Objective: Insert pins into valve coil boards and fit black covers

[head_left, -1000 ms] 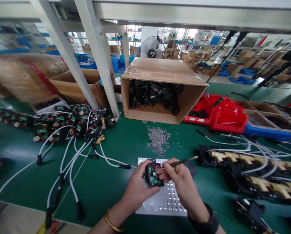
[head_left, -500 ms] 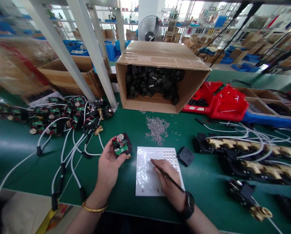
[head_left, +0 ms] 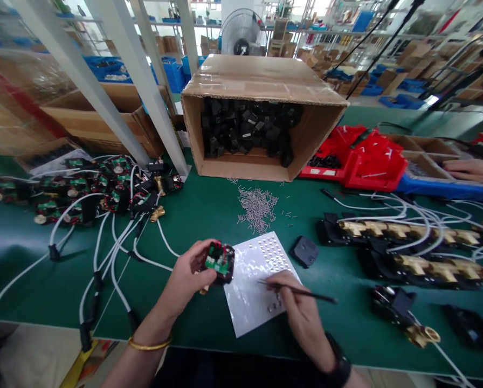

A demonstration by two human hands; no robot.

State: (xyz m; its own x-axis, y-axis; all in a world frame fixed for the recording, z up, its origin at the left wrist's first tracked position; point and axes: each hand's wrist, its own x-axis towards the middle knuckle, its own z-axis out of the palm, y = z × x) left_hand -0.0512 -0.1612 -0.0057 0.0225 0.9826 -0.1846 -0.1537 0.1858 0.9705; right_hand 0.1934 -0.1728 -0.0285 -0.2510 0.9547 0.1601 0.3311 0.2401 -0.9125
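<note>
My left hand (head_left: 191, 272) is closed around a black valve housing (head_left: 220, 263) with a green circuit board and red wires showing in its open face. It is held beside the left edge of a white sheet (head_left: 245, 296) that carries rows of small round silvery pieces (head_left: 273, 253). In my right hand (head_left: 300, 310) is a pair of dark tweezers (head_left: 312, 293), pinched between the fingers over the sheet, with the tips pointing left. Whether the tips hold anything is too small to tell. A black square cover (head_left: 305, 251) lies just right of the sheet.
Loose screws (head_left: 257, 207) are heaped behind the sheet. A carton (head_left: 241, 170) of black parts stands at the back, red bins (head_left: 374, 167) beside it. Wired housings (head_left: 75, 188) crowd the left, brass-fitted units (head_left: 411, 231) the right. Another person's hand (head_left: 476, 170) reaches into a divided box.
The white sheet has turned at an angle. My left hand has brought the housing right to its edge. The tweezers have swung flatter. Another person's hand has appeared at far right.
</note>
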